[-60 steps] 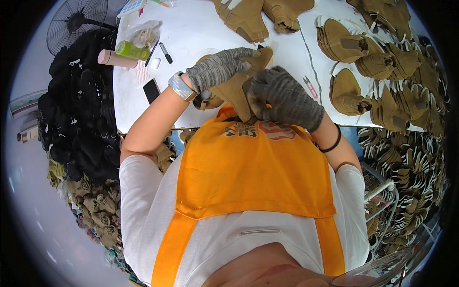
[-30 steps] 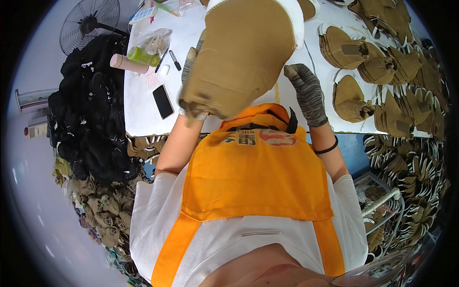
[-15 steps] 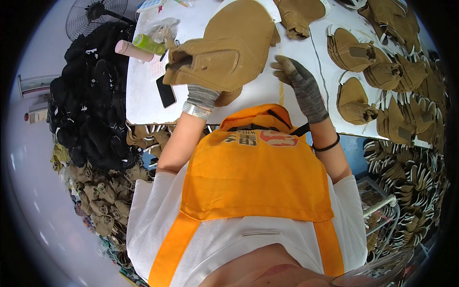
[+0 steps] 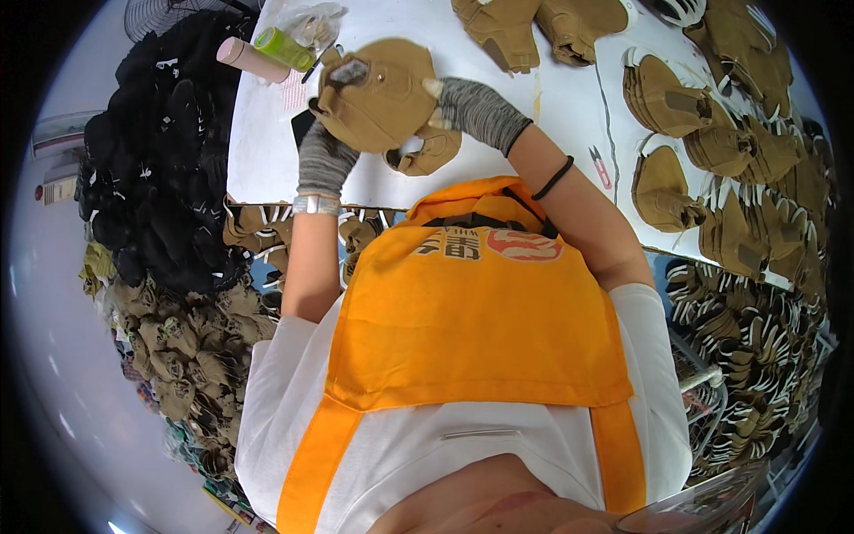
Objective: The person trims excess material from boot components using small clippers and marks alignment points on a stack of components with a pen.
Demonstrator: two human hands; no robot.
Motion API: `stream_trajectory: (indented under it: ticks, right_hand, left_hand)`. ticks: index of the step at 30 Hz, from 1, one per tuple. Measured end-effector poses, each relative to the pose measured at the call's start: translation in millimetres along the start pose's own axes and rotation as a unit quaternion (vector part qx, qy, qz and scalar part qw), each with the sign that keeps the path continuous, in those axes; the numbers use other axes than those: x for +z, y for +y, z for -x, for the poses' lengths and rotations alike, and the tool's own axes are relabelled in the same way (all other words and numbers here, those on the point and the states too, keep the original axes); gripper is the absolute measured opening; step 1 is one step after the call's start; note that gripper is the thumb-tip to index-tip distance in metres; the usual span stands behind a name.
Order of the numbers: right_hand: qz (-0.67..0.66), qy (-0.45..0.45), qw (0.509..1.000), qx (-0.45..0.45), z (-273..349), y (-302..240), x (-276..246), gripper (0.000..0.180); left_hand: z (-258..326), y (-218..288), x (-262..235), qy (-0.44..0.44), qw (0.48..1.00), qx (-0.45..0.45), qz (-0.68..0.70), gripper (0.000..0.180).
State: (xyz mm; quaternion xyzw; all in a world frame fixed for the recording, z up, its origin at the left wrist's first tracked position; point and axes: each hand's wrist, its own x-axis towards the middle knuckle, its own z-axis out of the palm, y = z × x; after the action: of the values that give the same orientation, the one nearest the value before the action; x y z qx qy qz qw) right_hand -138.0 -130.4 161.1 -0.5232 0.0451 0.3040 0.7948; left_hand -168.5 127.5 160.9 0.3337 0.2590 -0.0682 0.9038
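Observation:
A brown shoe upper (image 4: 382, 100) is held up over the white table between my two gloved hands. My left hand (image 4: 326, 164), in a grey knit glove, grips its left lower edge; the fingers are partly hidden behind it. From the right, my right hand (image 4: 480, 109) pinches the other edge, thumb and fingers closed on it. Just beneath lies another brown upper (image 4: 429, 153), partly covered by the held one. A dark phone (image 4: 304, 127) shows only in part behind my left hand. Red-handled thread snips (image 4: 600, 167) lie to the right.
Stacked brown uppers (image 4: 667, 96) fill the table's right side, with two more uppers (image 4: 511, 31) at the far edge. A pink bottle (image 4: 252, 59), a green bottle (image 4: 285, 49) and a plastic bag (image 4: 313, 24) stand far left. Black uppers (image 4: 169, 178) are heaped beside the table.
My right hand was open and apart; it has moved left and taken hold of the upper. The upper has come down and turned. One upper now lies at the far edge of the table.

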Motion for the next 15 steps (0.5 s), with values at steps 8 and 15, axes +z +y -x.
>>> stream_trajectory:
  ticks: [8, 15]
  right_hand:
    - [0.009, 0.0, 0.983, 0.184, -18, 97, -53, 0.04]
    - [0.17, 0.013, 0.969, 0.178, -12, 97, -61, 0.048]
  left_hand:
    - [-44, -79, -101, 0.083, 0.989, -0.112, 0.042, 0.027]
    - [-44, -79, -98, -0.002, 0.993, -0.09, -0.071, 0.036]
